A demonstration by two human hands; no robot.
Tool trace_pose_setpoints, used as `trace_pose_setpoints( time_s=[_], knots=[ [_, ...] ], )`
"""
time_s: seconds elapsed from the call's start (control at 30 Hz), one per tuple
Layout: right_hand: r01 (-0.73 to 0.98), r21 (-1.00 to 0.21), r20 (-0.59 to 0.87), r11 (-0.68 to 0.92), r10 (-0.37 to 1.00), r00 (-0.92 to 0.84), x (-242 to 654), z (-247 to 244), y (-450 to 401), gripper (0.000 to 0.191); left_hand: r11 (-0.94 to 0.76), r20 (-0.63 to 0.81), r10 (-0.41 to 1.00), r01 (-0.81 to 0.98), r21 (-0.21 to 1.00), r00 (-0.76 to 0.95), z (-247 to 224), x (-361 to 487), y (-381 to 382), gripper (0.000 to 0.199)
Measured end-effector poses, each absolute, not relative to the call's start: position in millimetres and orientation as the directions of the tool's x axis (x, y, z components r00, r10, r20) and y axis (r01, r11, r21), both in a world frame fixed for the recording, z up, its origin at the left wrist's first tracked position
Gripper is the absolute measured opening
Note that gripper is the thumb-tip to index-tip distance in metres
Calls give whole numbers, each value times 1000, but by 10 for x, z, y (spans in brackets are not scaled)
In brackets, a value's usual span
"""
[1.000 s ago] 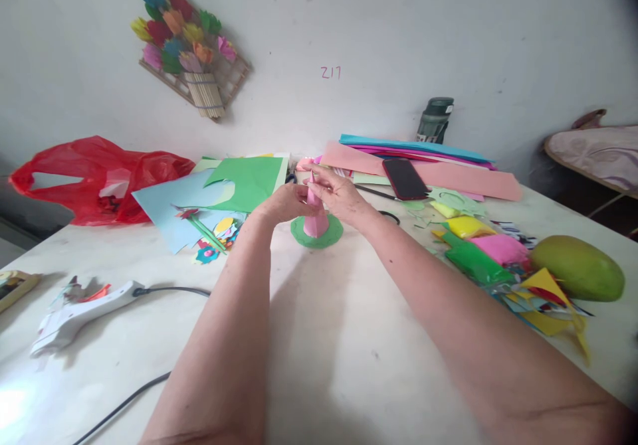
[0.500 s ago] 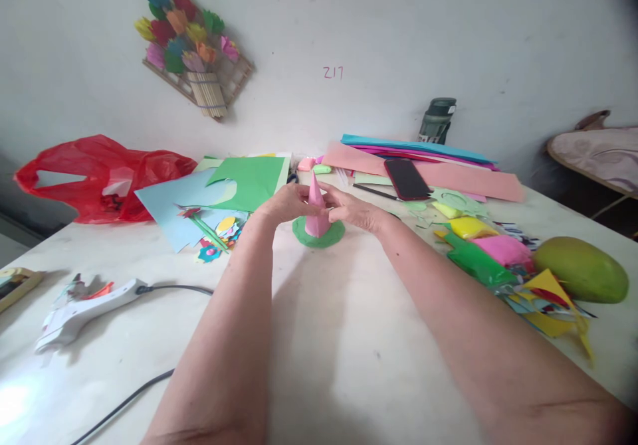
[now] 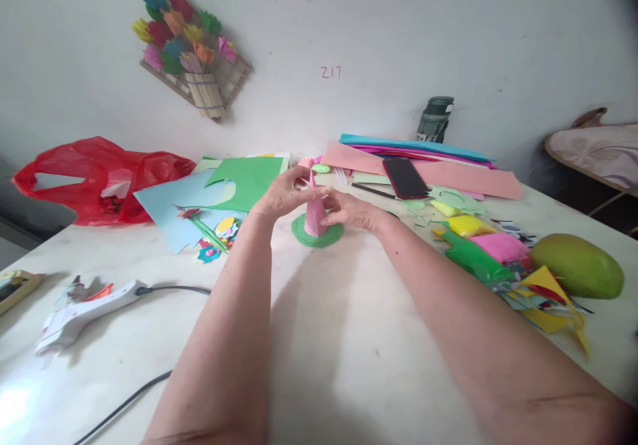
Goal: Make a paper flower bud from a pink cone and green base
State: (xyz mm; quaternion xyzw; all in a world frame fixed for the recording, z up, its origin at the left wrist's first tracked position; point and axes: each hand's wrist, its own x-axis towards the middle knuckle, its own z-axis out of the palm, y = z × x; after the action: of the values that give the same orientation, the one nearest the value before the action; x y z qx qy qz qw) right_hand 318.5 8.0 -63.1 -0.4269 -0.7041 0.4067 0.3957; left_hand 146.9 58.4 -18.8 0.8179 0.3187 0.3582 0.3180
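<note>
A pink paper cone (image 3: 314, 219) stands point up on a round green paper base (image 3: 319, 239) in the middle of the table. My left hand (image 3: 285, 194) is closed around the cone's upper part from the left, its thumb across the front. From the right, my right hand (image 3: 349, 211) grips the cone lower down, with fingertips on its side near the base. The far side of the cone and some fingers behind it are hidden.
At left lie a white glue gun (image 3: 90, 315) with its black cord, a red plastic bag (image 3: 100, 179) and green paper (image 3: 254, 179). On the right are a phone (image 3: 406, 178), paper scraps (image 3: 548, 305), a green mango-like fruit (image 3: 578, 266) and a dark bottle (image 3: 435, 119).
My left hand has shifted up on the cone, its thumb now across the front. My right fingers have slid slightly lower. The cone and base stay in place.
</note>
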Motion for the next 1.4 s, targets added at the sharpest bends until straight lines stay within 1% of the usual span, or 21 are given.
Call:
trace_pose_setpoints(
  time_s=[0.07, 0.17, 0.27, 0.4, 0.53, 0.7, 0.97, 1.17, 1.4],
  knots=[
    [288, -914, 189, 285, 929, -319, 3170, -611, 50, 68, -596, 461, 734, 147, 790, 499, -202, 1532, 566, 45],
    [289, -914, 205, 284, 939, -275, 3122, -585, 3, 76, -532, 502, 722, -81, 843, 475, -271, 1651, 545, 44],
    [288, -907, 248, 306, 944, -219, 3059, -630, 16, 76, -477, 509, 734, -193, 858, 450, -358, 1753, 539, 42],
    [258, -913, 286, 316, 947, -148, 2977, -758, 110, 73, -424, 474, 772, -212, 881, 423, -424, 1820, 528, 36],
    [214, -917, 316, 337, 940, -128, 2913, -813, 157, 68, -441, 494, 774, -223, 870, 397, -437, 1840, 499, 31],
    [262, -905, 324, 335, 942, -82, 2899, -837, 156, 58, -429, 468, 796, -189, 883, 384, -474, 1866, 486, 36],
    [279, -917, 266, 286, 958, -106, 2908, -829, 113, 51, -438, 488, 798, -218, 872, 353, -564, 1892, 537, 37],
    [251, -919, 279, 304, 951, -130, 2885, -782, 67, 47, -451, 480, 807, -165, 877, 346, -564, 1894, 526, 38],
    [266, -925, 250, 273, 961, -118, 2900, -838, 98, 42, -442, 472, 807, -166, 881, 354, -573, 1898, 525, 38]
  ],
)
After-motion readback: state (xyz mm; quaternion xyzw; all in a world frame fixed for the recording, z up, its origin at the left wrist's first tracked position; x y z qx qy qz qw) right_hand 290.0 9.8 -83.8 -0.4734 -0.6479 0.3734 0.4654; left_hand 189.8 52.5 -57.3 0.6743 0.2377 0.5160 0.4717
